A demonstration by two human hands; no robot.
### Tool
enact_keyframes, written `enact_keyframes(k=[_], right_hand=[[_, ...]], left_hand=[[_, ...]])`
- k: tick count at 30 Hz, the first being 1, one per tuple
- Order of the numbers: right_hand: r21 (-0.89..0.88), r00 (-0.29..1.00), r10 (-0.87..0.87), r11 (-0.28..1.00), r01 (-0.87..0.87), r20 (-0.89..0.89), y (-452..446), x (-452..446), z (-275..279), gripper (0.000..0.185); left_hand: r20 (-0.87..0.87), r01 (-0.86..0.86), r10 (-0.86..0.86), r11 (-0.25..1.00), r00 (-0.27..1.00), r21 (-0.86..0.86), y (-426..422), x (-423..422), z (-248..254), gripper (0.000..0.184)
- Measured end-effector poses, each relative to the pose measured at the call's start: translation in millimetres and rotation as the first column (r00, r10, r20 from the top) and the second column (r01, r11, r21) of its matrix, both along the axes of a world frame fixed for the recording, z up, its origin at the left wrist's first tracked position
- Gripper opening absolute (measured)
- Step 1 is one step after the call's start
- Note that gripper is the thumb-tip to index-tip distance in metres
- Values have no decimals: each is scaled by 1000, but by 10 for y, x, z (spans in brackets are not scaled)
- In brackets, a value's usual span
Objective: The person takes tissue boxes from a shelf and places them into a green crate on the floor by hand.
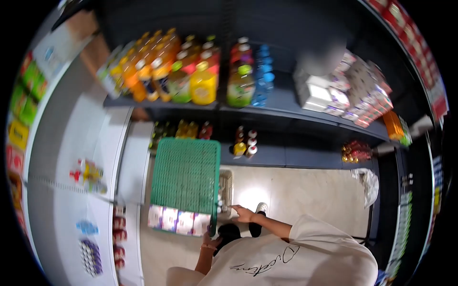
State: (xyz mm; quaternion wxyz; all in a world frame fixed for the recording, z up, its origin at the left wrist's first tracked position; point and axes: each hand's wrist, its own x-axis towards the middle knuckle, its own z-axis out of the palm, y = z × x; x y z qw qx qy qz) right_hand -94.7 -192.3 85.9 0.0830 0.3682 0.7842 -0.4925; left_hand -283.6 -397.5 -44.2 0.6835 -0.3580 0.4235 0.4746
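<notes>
A green plastic crate (186, 174) stands left of centre, with several small white and purple cartons (185, 221) lined up along its near end. My left hand (208, 240) is at the crate's near right corner, wearing a band on the wrist; its fingers are blurred and partly hidden. To the right of the crate, my right hand (244, 214) reaches leftward with fingers stretched out and nothing visible in them. Its fingertips are close to the near end of a cream basket (229, 186), which holds small items too blurred to name.
Dark shelves (286, 112) across the front hold bottles (202, 83) and stacked packs (355, 88). White shelving (71, 138) stands at left, more shelves (405, 229) at right. A silvery bag (369, 186) lies near the right shelves.
</notes>
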Motion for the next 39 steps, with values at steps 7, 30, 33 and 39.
enact_keyframes(k=[7, 30, 33, 39], right_hand=[[-25, 950, -310, 950, 310, 30, 417, 1685, 395, 60], [-238, -24, -847, 122, 964, -531, 1387, 4725, 1158, 24], [-244, -63, -808, 101, 964, -586, 1785, 4851, 1412, 22], [-137, -66, -688, 49, 989, -723, 2778, 5179, 2335, 20]], left_hand=[[-53, 83, -82, 996, 995, 13, 1723, 896, 958, 36], [-890, 931, -312, -41, 333, 363, 4316, 4980, 3010, 39], [-921, 927, -178, -80, 348, 366, 4678, 5228, 3402, 36], [-862, 885, 200, -85, 465, 458, 5456, 5666, 4134, 34]])
